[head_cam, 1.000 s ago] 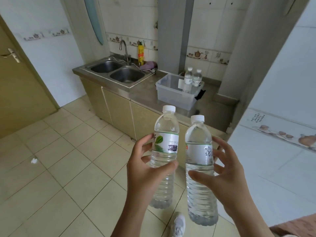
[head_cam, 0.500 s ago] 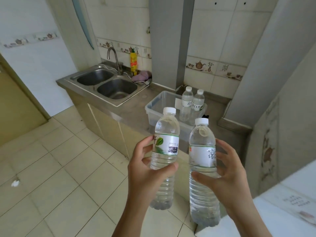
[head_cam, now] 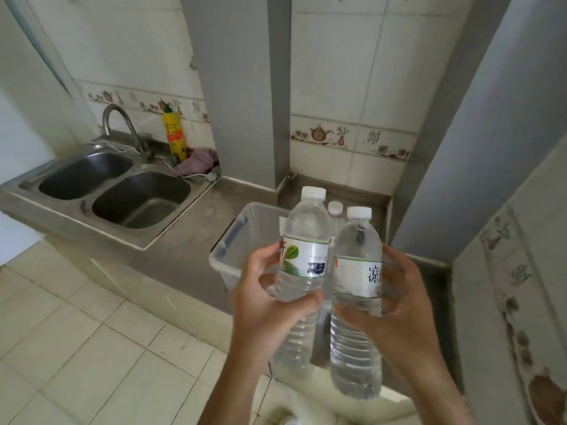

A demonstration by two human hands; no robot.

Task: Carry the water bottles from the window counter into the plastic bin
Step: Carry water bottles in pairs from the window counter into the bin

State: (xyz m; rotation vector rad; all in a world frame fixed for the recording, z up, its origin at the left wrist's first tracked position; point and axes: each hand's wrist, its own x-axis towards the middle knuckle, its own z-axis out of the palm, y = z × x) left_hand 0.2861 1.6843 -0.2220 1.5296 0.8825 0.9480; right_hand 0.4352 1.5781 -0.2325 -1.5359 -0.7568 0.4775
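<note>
Bin (head_cam: pixel 228 240) holds 1 visible bottle (head_cam: pixel 335 210); hands carry 2.

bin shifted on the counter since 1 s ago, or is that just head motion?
Cannot tell for sure, likely not. The plastic bin keeps the same spot right of the sink, below the grey column; the camera came closer.

Legible text was sparse. Right-hand bottle (head_cam: pixel 356 302): white label carried a large black character "凉", the next character cut off behind the fingers. Left-hand bottle (head_cam: pixel 302 271): label showed a green leaf, a partial green character at its left edge and a dark block, unreadable. Yellow bottle (head_cam: pixel 175 134) by the sink: orange label, print too blurred. Wall tile (head_cam: pixel 373 138) inscription too small.
</note>
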